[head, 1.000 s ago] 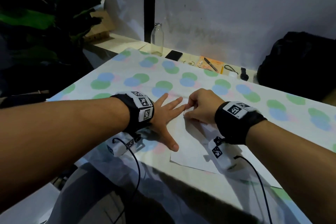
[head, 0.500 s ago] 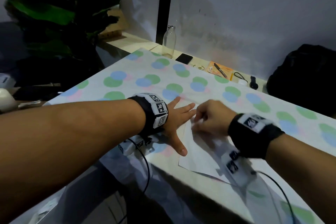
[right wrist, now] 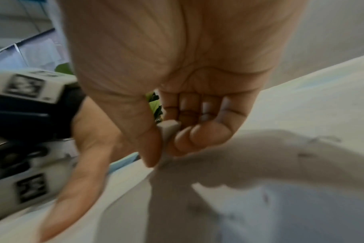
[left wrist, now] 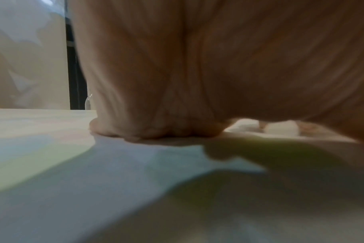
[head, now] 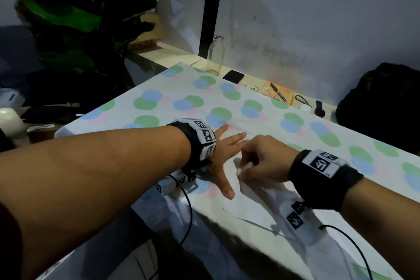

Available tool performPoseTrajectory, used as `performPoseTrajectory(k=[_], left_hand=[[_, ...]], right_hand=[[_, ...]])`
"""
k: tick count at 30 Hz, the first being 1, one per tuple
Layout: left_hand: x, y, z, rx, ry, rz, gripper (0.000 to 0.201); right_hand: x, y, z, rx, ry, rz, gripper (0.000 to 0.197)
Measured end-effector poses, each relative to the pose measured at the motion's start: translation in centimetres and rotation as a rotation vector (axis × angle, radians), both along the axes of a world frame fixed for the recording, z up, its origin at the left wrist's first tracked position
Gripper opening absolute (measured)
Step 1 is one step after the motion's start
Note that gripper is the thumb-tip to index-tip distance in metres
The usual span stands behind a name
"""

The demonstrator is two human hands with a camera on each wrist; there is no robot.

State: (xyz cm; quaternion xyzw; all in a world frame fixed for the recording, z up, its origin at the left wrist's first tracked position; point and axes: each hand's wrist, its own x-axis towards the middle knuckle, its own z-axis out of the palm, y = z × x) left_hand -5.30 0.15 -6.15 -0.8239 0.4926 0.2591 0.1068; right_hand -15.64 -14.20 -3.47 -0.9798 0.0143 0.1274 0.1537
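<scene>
Right hand [right wrist: 177, 74] pinch on paper [head: 247, 204] clear only in wrist view; left hand [head: 223, 155] flat.

Counter [head: 254, 78] is covered by a dotted cloth [head: 159, 102]. Paper [head: 247, 207] lies on the cloth: one corner is pinched up in the right grip [head: 261, 161], and it sits just beside the flat left grip [head: 222, 154]. Well beyond both grips, on the wall side: upright bottle [head: 215, 57], phone [head: 233, 76], pen [head: 277, 91] on an orange pad [head: 288, 93], and a black strap [head: 319, 108].
</scene>
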Motion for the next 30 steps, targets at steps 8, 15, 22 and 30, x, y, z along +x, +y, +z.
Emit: performPoseTrajectory(k=[8,15,22,30], left_hand=[[-0.8,-0.3,0.7,0.046,-0.044,0.007,0.137],[-0.6,-0.3,0.5,0.064,-0.050,0.002,0.140],[-0.6,-0.3,0.5,0.056,-0.048,-0.010,0.141],[-0.6,-0.2,0.1,0.015,-0.052,-0.002,0.143]], right_hand=[[0.4,1.0,-0.2,0.041,0.024,0.003,0.011],[2.0,-0.3,-0.2,0.000,-0.109,-0.152,0.013],[2.2,-0.9,0.3,-0.017,-0.096,-0.135,0.009],[-0.3,0.7,0.5,-0.026,0.027,0.063,0.018]])
